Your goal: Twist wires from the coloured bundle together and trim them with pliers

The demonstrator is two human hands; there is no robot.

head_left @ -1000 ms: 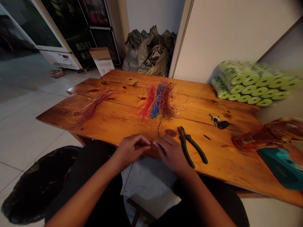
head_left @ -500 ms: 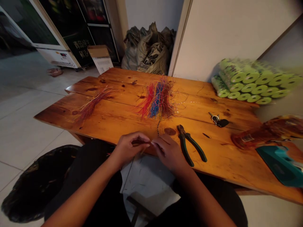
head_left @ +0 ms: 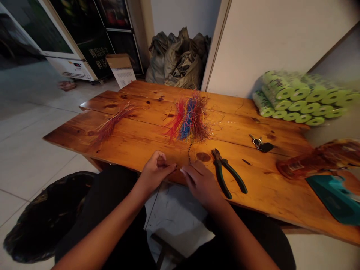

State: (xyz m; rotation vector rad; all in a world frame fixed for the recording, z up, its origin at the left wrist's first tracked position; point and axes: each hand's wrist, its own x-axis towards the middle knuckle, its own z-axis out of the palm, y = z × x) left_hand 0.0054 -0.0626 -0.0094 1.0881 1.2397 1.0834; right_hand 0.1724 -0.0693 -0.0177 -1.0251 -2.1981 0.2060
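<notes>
Fingers of the left hand (head_left: 153, 173) have just parted: the forefinger, which met the thumb half a second ago, is now bent back, leaving the thumb stretched toward the right hand (head_left: 200, 179). That suggests the left grip on the fine work has eased, perhaps for a fresh hold. The right fingers are drawn narrow, tips together just beside the left thumb; whether either hand holds a strand I cannot tell. Both hands are at the near edge of the worktop (head_left: 270, 187). The main wires (head_left: 187, 122), red, blue and yellow, lie toward its far edge, with a smaller bunch (head_left: 112, 123) near the left corner. Beside the right hand, close to the near edge, the pliers (head_left: 221, 176) lie with handles spread, untouched.
</notes>
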